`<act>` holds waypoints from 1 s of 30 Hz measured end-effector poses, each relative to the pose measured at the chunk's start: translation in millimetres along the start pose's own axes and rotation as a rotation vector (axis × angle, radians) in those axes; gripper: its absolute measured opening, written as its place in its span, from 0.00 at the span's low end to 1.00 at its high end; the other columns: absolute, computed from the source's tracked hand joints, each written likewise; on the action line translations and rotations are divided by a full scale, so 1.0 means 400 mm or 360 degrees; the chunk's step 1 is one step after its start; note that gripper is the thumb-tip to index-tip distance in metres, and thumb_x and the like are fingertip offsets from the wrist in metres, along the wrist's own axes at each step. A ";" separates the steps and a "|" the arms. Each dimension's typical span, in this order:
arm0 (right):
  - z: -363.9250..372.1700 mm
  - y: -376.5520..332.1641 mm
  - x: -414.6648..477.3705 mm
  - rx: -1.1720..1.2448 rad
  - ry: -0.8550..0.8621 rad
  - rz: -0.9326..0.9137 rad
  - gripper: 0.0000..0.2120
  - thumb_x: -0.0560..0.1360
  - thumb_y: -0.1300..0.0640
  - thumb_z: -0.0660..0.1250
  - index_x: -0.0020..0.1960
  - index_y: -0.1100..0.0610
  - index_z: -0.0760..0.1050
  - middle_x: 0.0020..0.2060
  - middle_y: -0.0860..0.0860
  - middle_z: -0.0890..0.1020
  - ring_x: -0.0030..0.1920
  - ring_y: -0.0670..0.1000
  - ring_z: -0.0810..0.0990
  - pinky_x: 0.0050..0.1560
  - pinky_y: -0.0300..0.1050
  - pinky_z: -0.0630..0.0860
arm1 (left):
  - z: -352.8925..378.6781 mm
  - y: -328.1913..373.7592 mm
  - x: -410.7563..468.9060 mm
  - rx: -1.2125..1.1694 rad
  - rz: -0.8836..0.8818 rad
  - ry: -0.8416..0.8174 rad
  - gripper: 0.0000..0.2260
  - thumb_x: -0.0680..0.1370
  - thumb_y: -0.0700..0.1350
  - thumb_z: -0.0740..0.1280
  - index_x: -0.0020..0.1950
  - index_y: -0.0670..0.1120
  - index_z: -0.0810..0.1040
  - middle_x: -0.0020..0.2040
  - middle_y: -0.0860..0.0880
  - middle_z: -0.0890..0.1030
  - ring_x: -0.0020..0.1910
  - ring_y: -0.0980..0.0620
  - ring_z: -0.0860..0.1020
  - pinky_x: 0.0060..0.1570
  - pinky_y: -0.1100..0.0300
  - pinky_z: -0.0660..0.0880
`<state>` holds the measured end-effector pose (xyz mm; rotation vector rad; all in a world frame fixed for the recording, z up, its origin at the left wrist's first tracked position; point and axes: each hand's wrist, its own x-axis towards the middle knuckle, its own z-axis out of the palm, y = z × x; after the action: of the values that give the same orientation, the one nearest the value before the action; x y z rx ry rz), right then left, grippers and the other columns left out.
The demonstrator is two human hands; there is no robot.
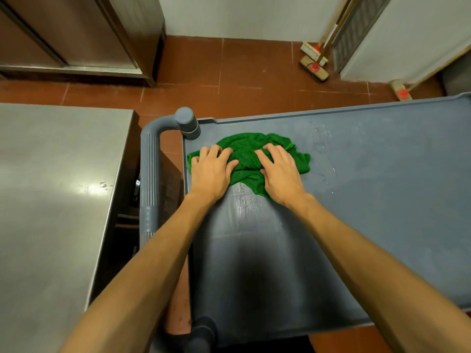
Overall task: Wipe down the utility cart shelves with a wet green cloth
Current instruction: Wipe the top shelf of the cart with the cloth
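Note:
A crumpled green cloth (248, 149) lies on the grey top shelf (369, 179) of the utility cart, near its far left corner. My left hand (211, 171) presses flat on the cloth's left part with fingers spread. My right hand (280, 171) presses on the cloth's right part, fingers straight. A wet streak (244, 200) shines on the shelf just behind the cloth, between my wrists, and water drops dot the shelf to the right.
The cart's grey handle (149, 174) runs along its left end. A steel table (56, 189) stands close on the left. A steel cabinet (76, 34) is at the back left. Brooms (314, 62) lean against the far wall on the red tile floor.

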<state>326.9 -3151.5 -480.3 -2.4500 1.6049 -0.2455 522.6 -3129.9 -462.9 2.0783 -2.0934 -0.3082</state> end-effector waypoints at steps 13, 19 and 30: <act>-0.001 -0.010 -0.238 0.0020 -0.0178 -0.0180 0.31 0.68 0.65 0.70 0.70 0.57 0.69 0.67 0.58 0.71 0.67 0.60 0.68 0.70 0.55 0.65 | 0.010 0.094 -0.253 -0.0101 -0.0257 -0.0120 0.17 0.82 0.54 0.63 0.66 0.47 0.77 0.60 0.44 0.77 0.60 0.39 0.72 0.53 0.42 0.72; -0.015 0.000 -0.360 0.0057 -0.0222 -0.0277 0.32 0.68 0.66 0.70 0.71 0.57 0.69 0.67 0.59 0.72 0.68 0.61 0.68 0.70 0.55 0.64 | 0.018 0.152 -0.378 -0.0103 -0.0351 -0.0165 0.17 0.82 0.54 0.63 0.66 0.46 0.77 0.60 0.44 0.77 0.59 0.39 0.73 0.52 0.44 0.73; -0.044 0.002 -0.510 0.0059 -0.0320 -0.0389 0.32 0.69 0.66 0.67 0.72 0.55 0.68 0.68 0.58 0.70 0.70 0.61 0.66 0.73 0.55 0.60 | 0.035 0.237 -0.563 -0.0171 -0.0538 -0.0164 0.18 0.81 0.55 0.63 0.67 0.47 0.76 0.60 0.44 0.77 0.60 0.39 0.72 0.53 0.43 0.75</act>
<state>241.2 -2966.0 -469.0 -2.5476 1.2114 -0.0608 429.7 -2904.0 -446.4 2.3902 -1.7236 -0.5711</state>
